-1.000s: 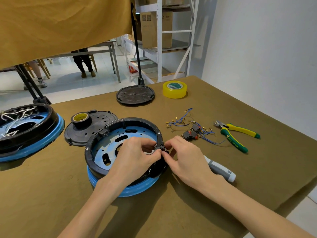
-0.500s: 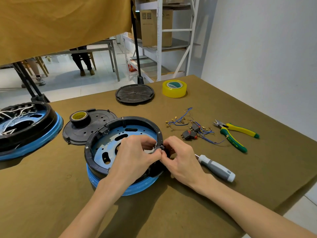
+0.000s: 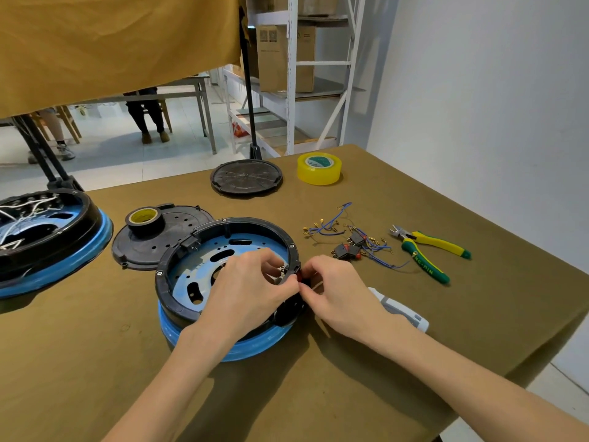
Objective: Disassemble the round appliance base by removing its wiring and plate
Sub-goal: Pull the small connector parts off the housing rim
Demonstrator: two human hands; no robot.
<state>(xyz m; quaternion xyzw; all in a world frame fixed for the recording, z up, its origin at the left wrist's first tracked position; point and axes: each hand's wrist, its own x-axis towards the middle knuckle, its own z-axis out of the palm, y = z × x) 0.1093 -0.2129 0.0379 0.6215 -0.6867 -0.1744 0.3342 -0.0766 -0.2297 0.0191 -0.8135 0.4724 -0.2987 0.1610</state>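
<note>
Head cam: round base (image 3: pixel 194 282) sits upside-down on the olive table (image 3: pixel 478 314), centre-near, black ring on a blue rim, blue-filmed plate (image 3: pixel 204 266) inside it. My left hand (image 3: pixel 245 288) reaches over the ring from inside, my right hand (image 3: pixel 334 288) comes from outside; both meet at the ring's right edge. Fingertips of both are pinched shut on a small red switch (image 3: pixel 299 276) seated in the ring wall. Small metal terminals show just inside it, under my left fingers.

Pulled wires and switches (image 3: pixel 350 240) lie right of the base, apart from it. Pliers (image 3: pixel 427 250) further right. Screwdriver handle (image 3: pixel 401 311) partly under my right wrist. Black cover (image 3: pixel 143 247) with a tape roll (image 3: pixel 143 218) on it is behind-left, touching the ring. Second base (image 3: pixel 47 237) far left, wiring still in. Another black disc (image 3: pixel 247 177) and yellow tape (image 3: pixel 318 169) at the far edge.
</note>
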